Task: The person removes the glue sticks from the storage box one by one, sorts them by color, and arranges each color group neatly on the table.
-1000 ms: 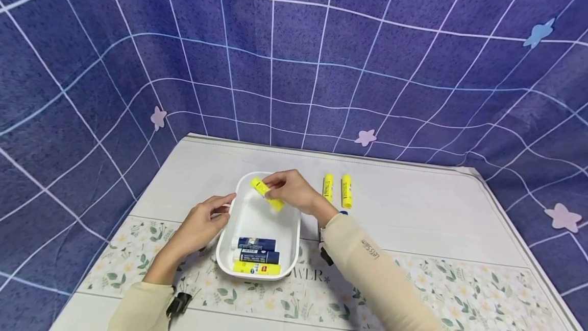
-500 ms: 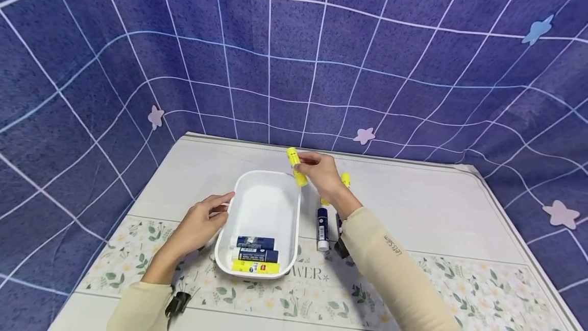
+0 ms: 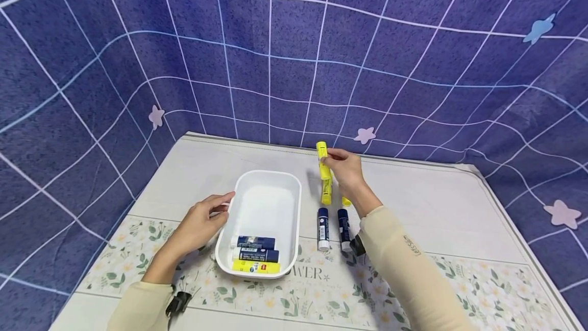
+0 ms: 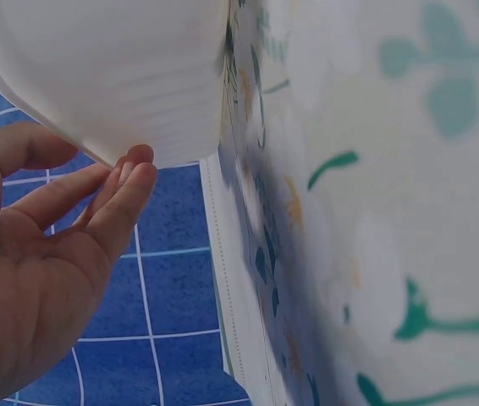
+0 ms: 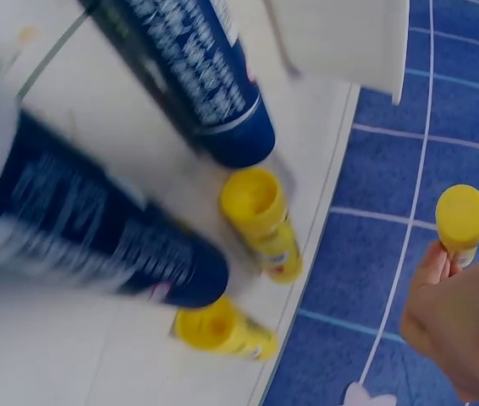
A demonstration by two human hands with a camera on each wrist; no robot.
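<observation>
My right hand (image 3: 346,168) pinches a yellow glue stick (image 3: 323,160) between thumb and fingers, held tilted above the table beyond the white tray (image 3: 299,218). Just below it lies another yellow glue stick (image 3: 326,191); one more yellow glue stick (image 3: 346,201) is mostly hidden by the hand. Nearer to me are two navy glue sticks (image 3: 323,230) with pale ends. My left hand (image 3: 202,223) rests at the tray's left side; in the left wrist view its fingertips (image 4: 140,156) touch the tray's outer wall. The right wrist view shows the held stick (image 5: 461,218) end-on.
Inside the tray, at its near end, two navy glue sticks (image 3: 255,242) and one yellow glue stick (image 3: 255,267) lie side by side. A white table (image 3: 413,203) with a flowered band carries everything. A blue gridded curtain (image 3: 294,65) hangs behind and at the sides.
My right hand has carried the yellow glue stick out from over the tray to the right, above the other yellow sticks. The left hand and the tray have stayed put.
</observation>
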